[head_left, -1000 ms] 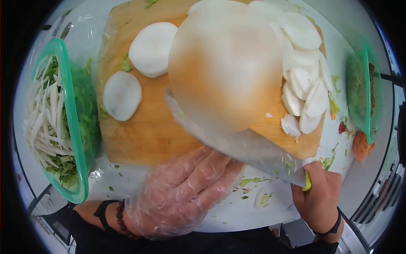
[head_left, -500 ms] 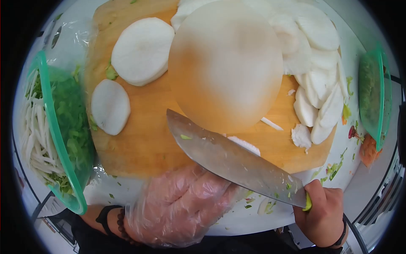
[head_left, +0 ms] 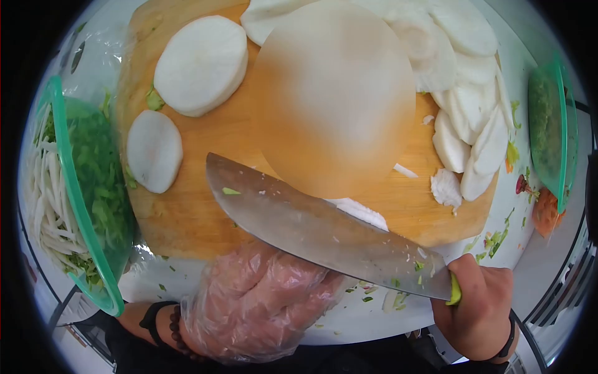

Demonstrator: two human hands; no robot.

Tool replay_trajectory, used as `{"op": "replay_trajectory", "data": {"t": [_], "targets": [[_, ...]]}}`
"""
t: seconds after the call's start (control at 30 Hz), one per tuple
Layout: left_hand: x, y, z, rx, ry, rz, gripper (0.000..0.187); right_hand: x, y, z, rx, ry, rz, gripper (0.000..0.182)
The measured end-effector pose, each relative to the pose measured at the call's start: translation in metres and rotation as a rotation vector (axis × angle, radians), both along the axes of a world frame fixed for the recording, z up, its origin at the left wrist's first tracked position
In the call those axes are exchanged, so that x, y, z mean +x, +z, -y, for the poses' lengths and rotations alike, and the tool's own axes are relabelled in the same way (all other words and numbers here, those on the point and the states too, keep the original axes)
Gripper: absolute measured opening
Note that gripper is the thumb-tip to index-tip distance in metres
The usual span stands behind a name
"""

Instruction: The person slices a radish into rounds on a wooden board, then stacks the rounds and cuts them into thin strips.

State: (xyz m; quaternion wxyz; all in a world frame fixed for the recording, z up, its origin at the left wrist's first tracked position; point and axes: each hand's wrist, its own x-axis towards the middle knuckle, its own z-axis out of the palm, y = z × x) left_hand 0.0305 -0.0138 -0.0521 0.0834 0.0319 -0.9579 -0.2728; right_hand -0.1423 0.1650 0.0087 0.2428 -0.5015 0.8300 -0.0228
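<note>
My right hand [head_left: 476, 305] grips the green handle of a broad kitchen knife [head_left: 324, 234]. Its blade lies aslant over the front of a wooden cutting board [head_left: 193, 218], tip to the upper left, with green bits stuck on it. My left hand [head_left: 258, 305], in a clear plastic glove, sits below the blade with fingers bent together; the fingertips are partly hidden. A thick round of white radish [head_left: 200, 65] and a smaller cut piece [head_left: 154, 151] lie at the board's left. Thin radish slices [head_left: 476, 118] overlap on the right. A white scrap [head_left: 358, 212] shows beside the blade.
At left stands a green-rimmed container [head_left: 81, 193] holding white strips and chopped greens. Another green-rimmed container [head_left: 551, 131] stands at right, above a shredded orange heap [head_left: 547, 212]. Green scraps [head_left: 495, 240] litter the white table. A blurred round patch hides the board's middle.
The knife has shifted left, its tip now farther across the board and slightly higher. My left hand has moved slightly left. The radish pieces lie as before, while the view has shifted a little.
</note>
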Motion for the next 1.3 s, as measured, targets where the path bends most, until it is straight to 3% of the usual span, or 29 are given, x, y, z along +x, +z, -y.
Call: {"op": "replay_trajectory", "data": {"t": [0.23, 0.37, 0.53, 0.8, 0.93, 1.03, 1.17, 1.3], "targets": [[-0.004, -0.001, 0.002, 0.040, -0.028, -0.072, 0.029, 0.007, -0.002, 0.001, 0.079, -0.034, -0.027, 0.025], [-0.003, 0.005, 0.001, 0.021, 0.003, 0.004, 0.038, 0.002, -0.005, 0.018, 0.052, -0.081, -0.062, 0.028], [0.000, 0.005, -0.004, 0.004, 0.037, 0.004, 0.043, 0.003, 0.002, 0.004, 0.065, -0.086, 0.090, 0.026], [-0.002, 0.002, -0.001, 0.013, 0.010, -0.036, 0.042, 0.006, 0.003, -0.001, 0.111, -0.099, 0.044, 0.026], [-0.011, 0.005, -0.001, -0.140, -0.023, -0.076, 0.027, 0.002, -0.004, 0.007, 0.104, -0.073, 0.018, 0.027], [-0.011, -0.002, -0.001, -0.171, -0.009, -0.112, 0.028, 0.001, -0.005, 0.008, 0.052, -0.110, 0.045, 0.025], [-0.010, 0.003, 0.001, 0.008, 0.032, -0.123, 0.036, 0.004, -0.001, 0.007, 0.091, -0.154, 0.069, 0.021], [-0.002, -0.003, 0.009, -0.006, 0.021, -0.141, 0.035, 0.010, 0.009, 0.011, 0.152, -0.200, 0.059, 0.019]]}}
